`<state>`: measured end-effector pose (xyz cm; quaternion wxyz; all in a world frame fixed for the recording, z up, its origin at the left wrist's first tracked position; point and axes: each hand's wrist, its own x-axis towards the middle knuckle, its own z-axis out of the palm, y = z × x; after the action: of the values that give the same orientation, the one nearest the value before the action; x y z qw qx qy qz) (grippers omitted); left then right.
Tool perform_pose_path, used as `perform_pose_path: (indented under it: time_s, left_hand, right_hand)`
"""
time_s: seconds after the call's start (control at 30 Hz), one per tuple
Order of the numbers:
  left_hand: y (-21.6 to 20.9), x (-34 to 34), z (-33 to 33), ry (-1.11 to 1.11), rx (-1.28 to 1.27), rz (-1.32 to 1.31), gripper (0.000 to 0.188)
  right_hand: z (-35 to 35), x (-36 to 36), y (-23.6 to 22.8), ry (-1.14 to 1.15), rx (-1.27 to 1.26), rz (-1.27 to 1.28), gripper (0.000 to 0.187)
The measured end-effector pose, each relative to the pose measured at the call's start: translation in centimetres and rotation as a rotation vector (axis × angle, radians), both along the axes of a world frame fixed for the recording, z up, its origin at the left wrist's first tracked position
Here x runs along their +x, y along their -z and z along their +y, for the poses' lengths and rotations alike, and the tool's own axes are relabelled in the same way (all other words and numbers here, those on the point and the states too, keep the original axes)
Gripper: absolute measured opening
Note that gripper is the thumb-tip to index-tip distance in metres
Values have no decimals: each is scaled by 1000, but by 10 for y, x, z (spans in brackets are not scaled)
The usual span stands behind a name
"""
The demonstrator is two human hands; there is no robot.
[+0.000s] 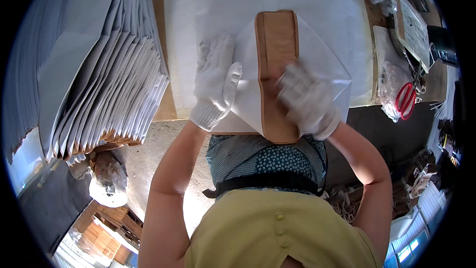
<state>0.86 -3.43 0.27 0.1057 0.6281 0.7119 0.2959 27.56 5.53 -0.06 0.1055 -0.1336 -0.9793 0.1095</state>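
Note:
A long brown folded panel (279,34) with darker edges lies lengthwise in front of me, its near end reaching the table's front edge. Under and beside it spreads a white folded paper sheet (325,64) with creased, pointed sides; it looks like part of a paper bag. My left hand (215,79), in a white knit glove, rests flat to the left of the panel, fingers stretched out and holding nothing. Over the panel's right edge is my right hand (308,100), also gloved. Motion smears its fingers, so their grip cannot be told.
Tall stacks of folded white paper pieces (109,79) with brown inner sides stand at the left. On the right lie red-handled scissors (405,100), clear plastic wrapping (391,82) and a board with a paper sheet (412,30). White paper (191,0) covers the tabletop.

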Motion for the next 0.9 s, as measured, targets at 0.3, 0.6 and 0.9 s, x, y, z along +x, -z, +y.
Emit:
perform_pose_path:
  time_s: [0.3, 0.6, 0.9]
  left_hand:
    - [-3, 19, 6, 33, -191, 367, 74]
    - [-15, 37, 50, 112, -169, 123, 74]
    - [-17, 32, -16, 87, -139, 280, 80]
  right_hand:
    - [-27, -17, -18, -402, -358, 55, 52]
    - [52, -24, -9, -24, -77, 355, 41]
    - [293, -25, -47, 988, 237, -127, 81]
